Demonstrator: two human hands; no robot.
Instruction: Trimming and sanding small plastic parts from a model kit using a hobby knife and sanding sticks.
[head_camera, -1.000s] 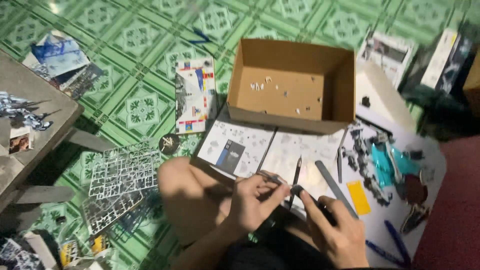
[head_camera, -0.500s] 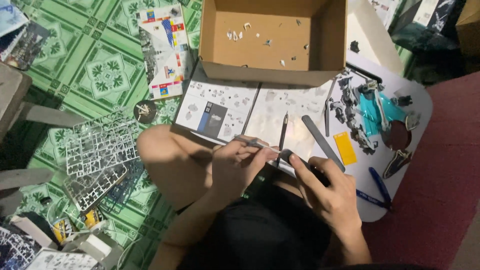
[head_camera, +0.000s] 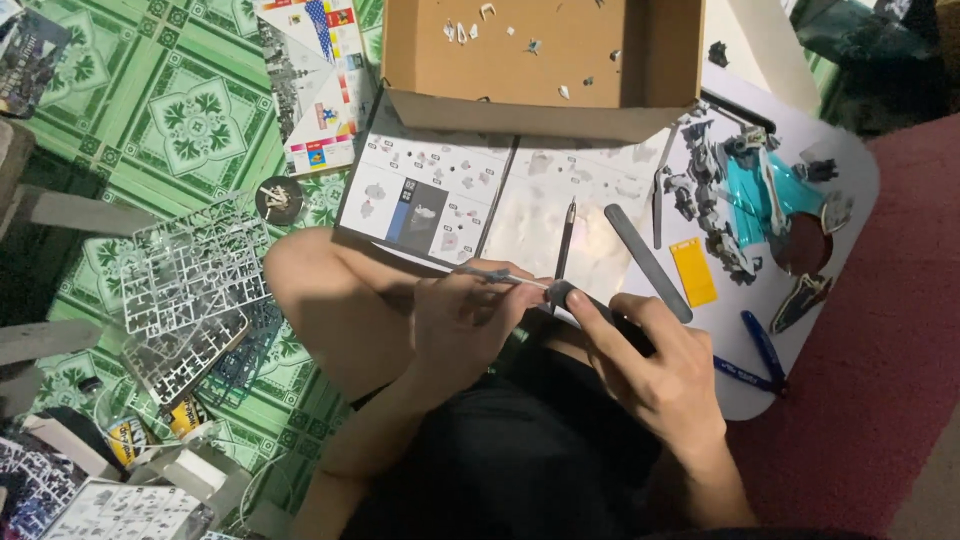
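just below the middle of the frame, i see both hands meeting over the lap, at the near edge of the open instruction booklet (head_camera: 470, 190). the left hand (head_camera: 462, 322) is curled, its fingers pressed together around a thin grey model part (head_camera: 497, 276) that runs almost level, pointing toward the right of the frame. its free end reaches the small dark block (head_camera: 560, 295) that the right hand (head_camera: 650, 365) pinches between thumb and forefinger. so the two things touch tip to tip, right between the hands, with the part's long axis lying left to right and neither hand clearly nearer; each grips its own end. the right hand comes in from the lower right, wrist low, fingers stretched up and left toward the contact point. the left forearm rises from the bottom of the frame, alongside a bare knee.

just above the contact point a slim dark pen-like tool (head_camera: 564, 240) lies on the booklet, its long axis nearly up and down. to its right a long grey sanding stick (head_camera: 647, 262) lies slanting from upper left to lower right, close to the right hand's knuckles. farther right, on the white surface (head_camera: 850, 170), sit a yellow strip (head_camera: 693, 271), a teal and white model figure (head_camera: 745, 195) and two blue pens (head_camera: 752, 362). an open cardboard box (head_camera: 540, 60) with small scraps fills the top centre. clear and grey parts runners (head_camera: 190, 290) lie on the green tiled floor (head_camera: 170, 110) at left.
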